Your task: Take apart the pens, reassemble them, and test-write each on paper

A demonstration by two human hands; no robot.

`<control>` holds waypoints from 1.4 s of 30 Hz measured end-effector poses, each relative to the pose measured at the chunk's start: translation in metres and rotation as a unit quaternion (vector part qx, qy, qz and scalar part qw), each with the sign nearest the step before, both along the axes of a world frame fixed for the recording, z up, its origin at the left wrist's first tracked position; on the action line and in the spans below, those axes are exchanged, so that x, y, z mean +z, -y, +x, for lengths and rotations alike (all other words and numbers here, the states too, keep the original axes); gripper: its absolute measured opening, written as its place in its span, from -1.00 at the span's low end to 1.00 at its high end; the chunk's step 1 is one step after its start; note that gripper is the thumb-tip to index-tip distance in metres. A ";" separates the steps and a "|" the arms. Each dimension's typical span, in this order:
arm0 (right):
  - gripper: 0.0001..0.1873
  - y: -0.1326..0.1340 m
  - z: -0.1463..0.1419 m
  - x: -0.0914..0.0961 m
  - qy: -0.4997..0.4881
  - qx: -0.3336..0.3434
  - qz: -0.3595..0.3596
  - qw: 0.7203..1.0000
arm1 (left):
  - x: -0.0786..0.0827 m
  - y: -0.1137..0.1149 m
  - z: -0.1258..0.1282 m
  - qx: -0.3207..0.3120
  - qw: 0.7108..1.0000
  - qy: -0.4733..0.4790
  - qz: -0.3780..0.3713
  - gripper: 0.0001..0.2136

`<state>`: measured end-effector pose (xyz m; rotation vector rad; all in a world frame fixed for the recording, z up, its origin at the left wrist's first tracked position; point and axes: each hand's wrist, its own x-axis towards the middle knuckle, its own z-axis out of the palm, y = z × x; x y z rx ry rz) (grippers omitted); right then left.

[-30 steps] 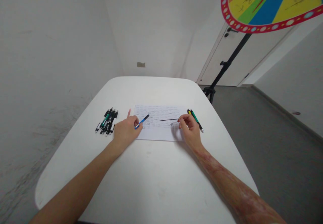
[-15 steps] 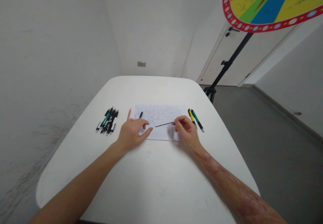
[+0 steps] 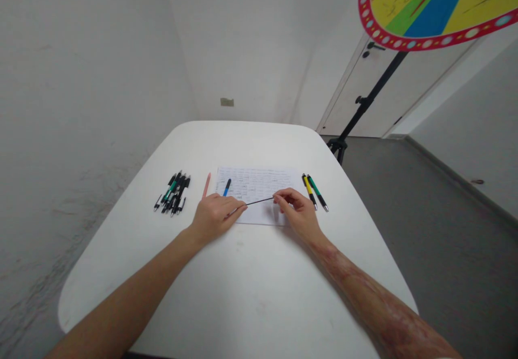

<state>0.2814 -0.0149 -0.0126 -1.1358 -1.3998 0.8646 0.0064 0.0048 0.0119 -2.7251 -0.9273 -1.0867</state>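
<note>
A thin dark pen refill (image 3: 260, 201) stretches between my two hands above a sheet of handwritten paper (image 3: 259, 178). Thumb and fingers of my left hand (image 3: 216, 213) pinch its left end. Its right end sits in the closed fingertips of my right hand (image 3: 297, 208). Just beyond my left hand, a blue pen part with a black end (image 3: 227, 187) lies on the paper, its near end hidden. A pink pen-like stick (image 3: 206, 184) rests left of the sheet, also partly behind my left hand.
On the white table (image 3: 251, 278), a pile of black and green pens (image 3: 173, 194) lies at the left. Right of the paper are a yellow pen (image 3: 309, 190) and a green pen (image 3: 318, 192). A colourful wheel (image 3: 437, 8) on a black stand (image 3: 370, 97) stands beyond the table's right side.
My left thumb and fingers have closed on the refill's left end, where they were apart before. My right hand has shifted slightly left with the refill. More of the blue pen part shows.
</note>
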 end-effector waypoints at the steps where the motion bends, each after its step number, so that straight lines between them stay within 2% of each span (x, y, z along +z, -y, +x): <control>1: -0.71 -0.001 0.000 0.000 -0.008 -0.012 -0.001 1.000 | 0.000 0.000 -0.001 0.002 1.000 0.001 -0.006 -0.74; 4: -0.75 -0.001 0.002 0.002 -0.011 -0.074 0.022 0.997 | -0.002 -0.001 -0.002 0.033 0.999 0.006 -0.019 -0.68; 7: -0.81 0.001 0.003 0.008 0.066 -0.114 0.079 0.988 | -0.003 -0.002 -0.003 0.100 0.994 -0.015 -0.042 -0.67; 10: -0.83 0.002 0.000 0.011 0.179 -0.086 0.123 0.972 | -0.003 -0.004 -0.002 0.144 0.986 -0.058 -0.060 -0.72; 13: -0.84 0.000 -0.004 0.008 0.285 -0.066 0.155 0.943 | -0.002 -0.005 0.001 0.152 0.981 -0.097 -0.069 -0.73; 16: -0.87 -0.005 -0.006 0.002 0.368 -0.052 0.159 0.915 | -0.002 -0.006 0.003 0.147 0.980 -0.114 -0.070 -0.70; 19: -0.91 -0.008 -0.005 -0.002 0.401 -0.044 0.147 0.903 | -0.002 -0.005 0.005 0.139 0.981 -0.116 -0.069 -0.68; 24: -0.89 -0.007 -0.003 0.001 0.386 -0.039 0.142 0.911 | -0.003 -0.004 0.004 0.130 0.984 -0.097 -0.071 -0.68; 28: -0.89 -0.005 0.000 0.005 0.274 -0.033 0.136 0.951 | -0.003 -0.003 -0.002 0.113 0.989 -0.057 -0.080 -0.76; 31: -0.87 -0.005 0.005 0.006 0.178 -0.031 0.118 0.976 | -0.004 -0.002 -0.008 0.078 0.991 -0.027 -0.106 -0.84; 36: -0.86 -0.003 0.009 0.005 0.130 -0.046 0.090 0.986 | -0.004 0.002 -0.012 0.024 0.993 -0.016 -0.114 -0.78; 38: -0.85 0.000 0.008 0.008 0.137 -0.017 0.104 0.985 | -0.005 0.004 -0.011 -0.012 0.994 -0.035 -0.107 -0.72; 42: -0.86 0.011 0.004 0.018 0.201 0.111 0.124 0.965 | -0.008 0.009 -0.007 -0.072 0.990 -0.079 -0.091 -0.66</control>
